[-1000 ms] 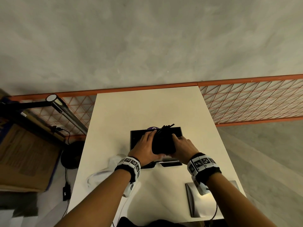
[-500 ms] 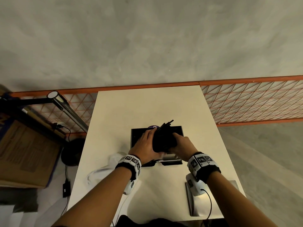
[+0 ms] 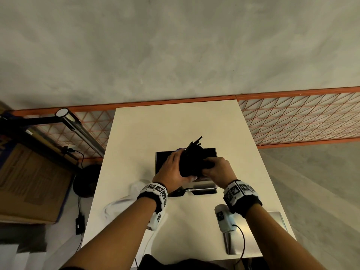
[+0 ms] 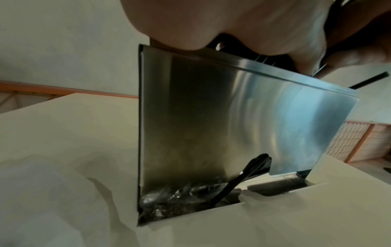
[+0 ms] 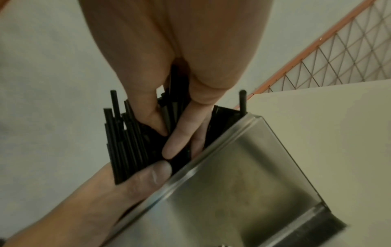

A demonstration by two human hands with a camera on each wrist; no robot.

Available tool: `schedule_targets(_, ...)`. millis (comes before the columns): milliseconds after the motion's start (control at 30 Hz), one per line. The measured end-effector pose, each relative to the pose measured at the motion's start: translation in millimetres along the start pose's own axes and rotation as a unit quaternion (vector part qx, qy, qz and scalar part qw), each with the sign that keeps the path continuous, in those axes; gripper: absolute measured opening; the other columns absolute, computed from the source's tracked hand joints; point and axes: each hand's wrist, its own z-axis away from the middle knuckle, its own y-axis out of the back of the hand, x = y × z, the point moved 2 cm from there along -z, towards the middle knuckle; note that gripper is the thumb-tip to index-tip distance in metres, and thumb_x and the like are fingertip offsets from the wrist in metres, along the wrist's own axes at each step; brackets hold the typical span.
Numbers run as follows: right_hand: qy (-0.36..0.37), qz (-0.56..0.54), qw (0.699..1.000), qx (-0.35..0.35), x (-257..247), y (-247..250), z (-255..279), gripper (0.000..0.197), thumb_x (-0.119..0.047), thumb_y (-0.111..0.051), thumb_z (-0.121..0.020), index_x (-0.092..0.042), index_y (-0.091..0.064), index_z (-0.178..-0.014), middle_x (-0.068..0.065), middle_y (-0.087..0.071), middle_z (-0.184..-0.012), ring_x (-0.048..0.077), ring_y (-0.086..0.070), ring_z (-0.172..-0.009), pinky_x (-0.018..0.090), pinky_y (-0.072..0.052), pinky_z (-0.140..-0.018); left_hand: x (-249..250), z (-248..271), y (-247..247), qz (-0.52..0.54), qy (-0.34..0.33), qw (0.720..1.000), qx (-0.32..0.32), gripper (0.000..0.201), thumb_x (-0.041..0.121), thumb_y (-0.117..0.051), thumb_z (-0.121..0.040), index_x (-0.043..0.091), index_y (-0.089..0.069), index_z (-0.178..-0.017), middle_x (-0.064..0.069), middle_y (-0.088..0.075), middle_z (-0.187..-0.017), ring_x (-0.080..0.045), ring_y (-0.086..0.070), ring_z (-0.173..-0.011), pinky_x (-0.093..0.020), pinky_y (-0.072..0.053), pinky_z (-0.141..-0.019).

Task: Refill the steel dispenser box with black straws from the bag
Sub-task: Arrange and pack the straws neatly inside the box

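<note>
Cream table (image 3: 175,123) beside orange mesh fence (image 3: 302,117).

Setting: bare workshop or storage space | Floor: grey concrete floor (image 3: 175,45) across frame top | Barrier: orange wire-mesh fence (image 3: 298,121) at right | Left: cardboard box (image 3: 29,182) | Centre: white table (image 3: 175,123)

- We note the dispenser box (image 4: 243,120): brushed steel, smooth, glossy with soft reflections.
- Straws (image 5: 127,142): black plastic, smooth, near matt.
- Table (image 3: 175,129): cream top, smooth, matt.
- Bag (image 3: 124,203): thin whitish plastic film, crinkled.
- Steel lid (image 3: 276,227) lying flat: dull satin sheen.
</note>
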Motion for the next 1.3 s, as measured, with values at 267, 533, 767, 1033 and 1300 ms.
schedule_targets(267,-0.053,-0.236,0.969,-0.044,-8,17,-7,0.012,0.005,-0.063,-0.085,-0.001,-0.072,-0.090,0.018,-0.073,-0.087,0.032,-0.074,-0.078,0.044,-0.062,-0.073,-2,1,1,-0.012,-0.002,1.000,0.027,0.112,0.054,-0.085,-0.073,0.025,-0.020,-0.159,0.005,-0.038,-0.153,-0.013,-0.035,-0.144,-0.038,-0.039,-0.118)
schedule_targets(533,-0.072,-0.030,0.996,0.042,-5,-8,-12,0.019,-0.019,-0.056,-0.090,-0.014,-0.073,-0.090,0.008,-0.072,-0.083,0.025,-0.065,-0.079,0.031,-0.052,-0.069,-1,2,3,-0.011,-0.009,0.999,0.031,0.098,0.037,-0.083,-0.080,0.037,-0.023,-0.157,0.011,-0.041,-0.152,-0.011,-0.038,-0.142,-0.038,-0.046,-0.113)
schedule_targets(767,-0.076,-0.047,0.996,0.004,0,-7,-14,0.019,-0.030,-0.055,-0.089,-0.018,-0.070,-0.090,0.005,-0.071,-0.086,0.025,-0.067,-0.083,0.041,-0.057,-0.078,-3,1,2,-0.003,-0.006,1.000,0.028,0.098,0.037,-0.082,-0.079,0.040,-0.023,-0.157,0.013,-0.040,-0.152,-0.010,-0.041,-0.141,-0.038,-0.048,-0.111)
schedule_targets(1033,-0.015,-0.009,0.998,-0.057,7,4,6,0.036,-0.054,-0.060,-0.090,-0.024,-0.072,-0.107,-0.004,-0.074,-0.097,0.015,-0.068,-0.091,0.036,-0.053,-0.086,-2,1,4,0.014,0.006,1.000,0.019,0.094,0.035,-0.081,-0.079,0.037,-0.028,-0.156,0.010,-0.041,-0.153,-0.009,-0.041,-0.141,-0.030,-0.041,-0.114)
schedule_targets(1300,0.026,-0.114,0.987,-0.108,25,-1,24,0.090,-0.083,-0.067,-0.060,-0.030,-0.060,-0.132,-0.015,-0.069,-0.118,0.001,-0.065,-0.109,0.027,-0.050,-0.098,-3,1,2,0.007,0.014,1.000,0.019,0.094,0.040,-0.083,-0.081,0.033,-0.029,-0.157,0.009,-0.041,-0.153,-0.008,-0.039,-0.141,-0.025,-0.037,-0.114)
